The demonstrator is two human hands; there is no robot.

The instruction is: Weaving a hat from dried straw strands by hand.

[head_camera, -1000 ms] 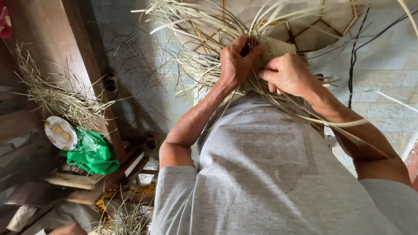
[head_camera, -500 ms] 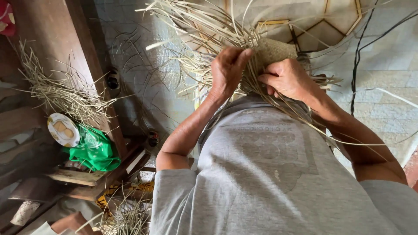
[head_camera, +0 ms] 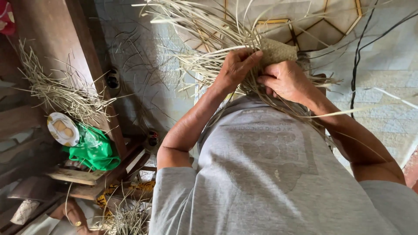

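A small woven piece (head_camera: 278, 51) of pale dried strips sits in front of the person's chest, raised off the floor between both hands, with many loose strips (head_camera: 204, 39) fanning out from it to the left, upward and to the right. The weave shows as a tight checker of flat strips, and only its upper part is visible above the fingers.

The left hand (head_camera: 237, 67) is clenched on a bundle of the loose strips just beside the woven piece, thumb lying across the top toward the weave. The right hand (head_camera: 285, 80) is closed around the lower edge of the woven piece, fingers curled under it and knuckles facing the camera. The two hands are nearly touching each other at the fingertips. Long single strips trail from under the right hand across the right forearm.

The person wears a grey T-shirt (head_camera: 270, 174) with a faint print on the front, which fills the lower half of the view.

Beneath the work lies a pale tiled floor (head_camera: 392, 109), crossed by a black cable (head_camera: 355, 65) at the right. Behind the woven piece a frame of thin wooden slats (head_camera: 322, 24) lies on the floor.

At the left stands a dark wooden post (head_camera: 56, 39) with a heap of dried strips (head_camera: 61, 93) beside it. Just below that heap sit a round white lid (head_camera: 63, 129) and a crumpled green plastic bag (head_camera: 93, 150), touching each other.
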